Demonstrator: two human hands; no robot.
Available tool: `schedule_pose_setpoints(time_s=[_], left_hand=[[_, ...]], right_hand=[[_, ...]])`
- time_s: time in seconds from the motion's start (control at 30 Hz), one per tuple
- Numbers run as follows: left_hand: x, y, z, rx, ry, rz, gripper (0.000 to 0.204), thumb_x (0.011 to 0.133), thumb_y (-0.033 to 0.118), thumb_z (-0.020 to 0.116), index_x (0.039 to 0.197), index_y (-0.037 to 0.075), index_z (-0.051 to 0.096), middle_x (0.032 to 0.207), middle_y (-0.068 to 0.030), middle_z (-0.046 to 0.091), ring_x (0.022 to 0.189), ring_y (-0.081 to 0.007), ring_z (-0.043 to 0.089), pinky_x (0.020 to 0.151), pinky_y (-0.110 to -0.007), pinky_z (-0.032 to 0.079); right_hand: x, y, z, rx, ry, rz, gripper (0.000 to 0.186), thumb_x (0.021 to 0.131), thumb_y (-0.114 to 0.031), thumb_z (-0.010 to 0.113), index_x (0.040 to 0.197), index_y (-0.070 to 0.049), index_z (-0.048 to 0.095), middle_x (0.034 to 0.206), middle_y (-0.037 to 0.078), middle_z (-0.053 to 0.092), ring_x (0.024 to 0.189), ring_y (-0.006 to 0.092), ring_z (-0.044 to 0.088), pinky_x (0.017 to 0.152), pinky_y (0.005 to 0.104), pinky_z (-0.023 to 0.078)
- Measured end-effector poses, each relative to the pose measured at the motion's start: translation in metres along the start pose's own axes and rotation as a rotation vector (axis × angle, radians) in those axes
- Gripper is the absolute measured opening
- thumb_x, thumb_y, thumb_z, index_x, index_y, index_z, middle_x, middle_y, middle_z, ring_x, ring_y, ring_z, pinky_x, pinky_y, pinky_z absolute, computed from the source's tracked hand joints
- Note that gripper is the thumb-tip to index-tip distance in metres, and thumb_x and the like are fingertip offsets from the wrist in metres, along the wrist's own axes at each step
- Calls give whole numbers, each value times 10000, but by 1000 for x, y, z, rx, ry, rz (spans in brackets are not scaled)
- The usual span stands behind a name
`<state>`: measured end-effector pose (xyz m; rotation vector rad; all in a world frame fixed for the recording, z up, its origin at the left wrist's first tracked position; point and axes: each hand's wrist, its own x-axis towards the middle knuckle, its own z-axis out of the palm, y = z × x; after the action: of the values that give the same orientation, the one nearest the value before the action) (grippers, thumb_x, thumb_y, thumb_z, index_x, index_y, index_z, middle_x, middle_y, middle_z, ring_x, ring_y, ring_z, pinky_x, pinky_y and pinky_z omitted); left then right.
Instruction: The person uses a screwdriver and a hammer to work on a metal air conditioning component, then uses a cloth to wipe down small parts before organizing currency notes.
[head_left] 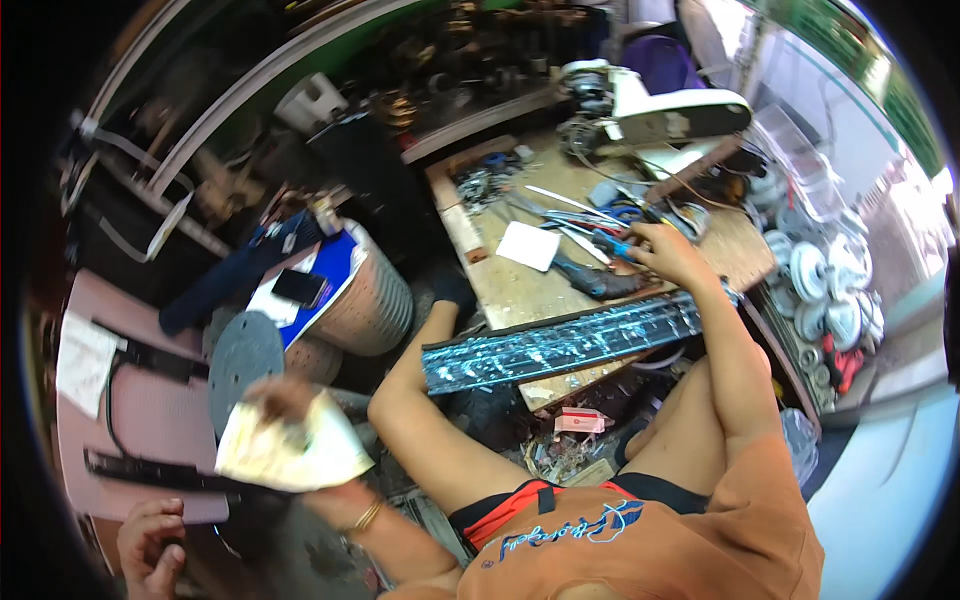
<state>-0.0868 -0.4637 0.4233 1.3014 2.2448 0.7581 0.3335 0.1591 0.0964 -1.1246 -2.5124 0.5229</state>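
My left hand [285, 398], blurred, holds a crumpled cream paper [330, 450] with a dark smudge, low at the left beside a round grey disc [245, 350]. My right hand [645, 245] is closed on a blue-handled tool [610, 245] among several hand tools on the wooden worktop [520, 300]. Beside them lie a white square [525, 245] and a dark curved tool [585, 280]. A long dark strip streaked with shiny pale blue material [550, 350] slants across the worktop's front edge, beneath my right forearm.
Another person's hand [150, 545] is at lower left by a pink chair [160, 410]. A drum [380, 285] bears a phone [300, 287]. A white machine [680, 115] stands at the back, white round parts [810, 265] at right, and scraps [570, 450] lie below.
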Motion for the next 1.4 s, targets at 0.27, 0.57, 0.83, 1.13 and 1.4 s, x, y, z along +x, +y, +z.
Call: schedule_pose_setpoints(time_s=[0.27, 0.57, 0.83, 1.13, 1.4], left_hand=[[290, 61, 375, -2245, -291, 478, 188, 1060, 277, 572, 1006, 100, 600, 1455, -124, 612, 1390, -301, 496, 1208, -497, 328], [330, 80, 423, -2544, -529, 418, 408, 1118, 367, 456, 792, 146, 561, 1489, -131, 619, 1515, -362, 408, 1305, -603, 185], [341, 92, 448, -2479, -544, 360, 362, 1095, 329, 514, 814, 115, 591, 1481, -155, 615, 1505, -385, 412, 1294, -598, 221], [341, 125, 513, -2015, -424, 299, 256, 1083, 389, 587, 953, 171, 548, 1365, -102, 621, 1353, -309, 546, 1158, -472, 457], [364, 151, 501, -1987, 109, -301, 393, 1088, 495, 551, 911, 144, 558, 912, -20, 655, 765, -178, 623, 726, -340, 562]], right_hand=[[-7, -12, 4, 148, -41, 46, 305, 901, -215, 741, 1187, -110, 753, 1004, 156, 764, 915, 314, 721, 835, 420, 542], [-3, -35, 0, 223, 131, -99, 265, 898, -134, 733, 1142, -29, 744, 1006, 179, 742, 904, 319, 717, 819, 404, 548], [-30, -153, -26, 360, 282, -534, 361, 843, -136, 820, 1178, -34, 737, 1127, 133, 712, 972, 302, 683, 854, 397, 562], [-38, -134, -12, 213, 213, -479, 363, 810, -23, 748, 1173, -19, 732, 1124, 157, 735, 1028, 376, 699, 913, 440, 553], [-18, -56, 5, 1688, -95, 409, 258, 983, 3, 521, 1218, 38, 622, 972, 147, 717, 851, 272, 729, 798, 380, 614]])
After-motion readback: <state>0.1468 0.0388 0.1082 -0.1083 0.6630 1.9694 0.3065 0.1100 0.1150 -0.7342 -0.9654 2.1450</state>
